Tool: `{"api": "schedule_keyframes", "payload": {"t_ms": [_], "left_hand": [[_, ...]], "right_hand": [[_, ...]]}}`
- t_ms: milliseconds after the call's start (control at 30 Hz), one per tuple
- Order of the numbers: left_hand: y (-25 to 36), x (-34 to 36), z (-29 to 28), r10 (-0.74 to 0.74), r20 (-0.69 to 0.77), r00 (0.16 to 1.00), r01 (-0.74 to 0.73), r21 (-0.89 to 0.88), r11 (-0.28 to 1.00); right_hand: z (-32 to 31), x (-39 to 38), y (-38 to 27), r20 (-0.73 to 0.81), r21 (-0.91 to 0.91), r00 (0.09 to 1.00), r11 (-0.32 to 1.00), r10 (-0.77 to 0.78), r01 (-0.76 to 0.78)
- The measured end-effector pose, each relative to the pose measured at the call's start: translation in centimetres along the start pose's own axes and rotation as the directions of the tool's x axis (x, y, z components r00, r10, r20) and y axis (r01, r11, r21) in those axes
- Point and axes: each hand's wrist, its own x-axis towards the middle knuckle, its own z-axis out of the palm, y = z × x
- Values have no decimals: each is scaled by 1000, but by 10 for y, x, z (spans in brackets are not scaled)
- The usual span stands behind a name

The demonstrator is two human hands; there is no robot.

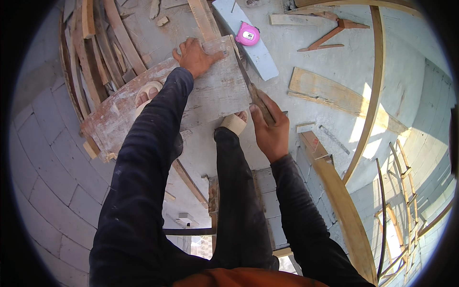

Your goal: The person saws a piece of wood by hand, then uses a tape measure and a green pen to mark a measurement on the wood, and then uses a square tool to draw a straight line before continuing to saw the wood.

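Observation:
A wide, weathered wooden board lies slantwise in front of me, its right end nearest the saw. My left hand presses on the board near its far edge, fingers spread and thumb pointing right. In my right hand is the wooden handle of a handsaw. The saw's narrow blade runs along the board's right end, seen nearly edge-on; whether its teeth are in the wood I cannot tell. My left foot is on the board, and my right foot shows beside its near edge.
A pink tape measure sits on a pale blue block past the board. Several loose planks are piled at the left. Farther right lie an orange-brown wooden frame piece, a flat plank and a long curved-looking timber.

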Motion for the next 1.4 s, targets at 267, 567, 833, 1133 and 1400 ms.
{"api": "schedule_keyframes", "payload": {"t_ms": [267,567,833,1133,1400], "left_hand": [[-6,4,-2,-3,17,1000,3,13,1000],[1,1,1,2,35,999,-3,15,1000],[-6,4,-2,-13,29,999,13,20,1000],[-12,6,12,13,-35,999,-13,22,1000],[-4,7,13,50,-29,998,-50,9,999]], "right_hand": [[-54,-103,-17,-19,4,998,998,62,-62],[16,25,3,-34,64,997,996,-66,68],[-38,-74,-16,15,35,999,999,40,-40],[-36,-74,-17,-6,50,998,997,64,-63],[15,35,5,20,15,999,1000,-26,26]]}}
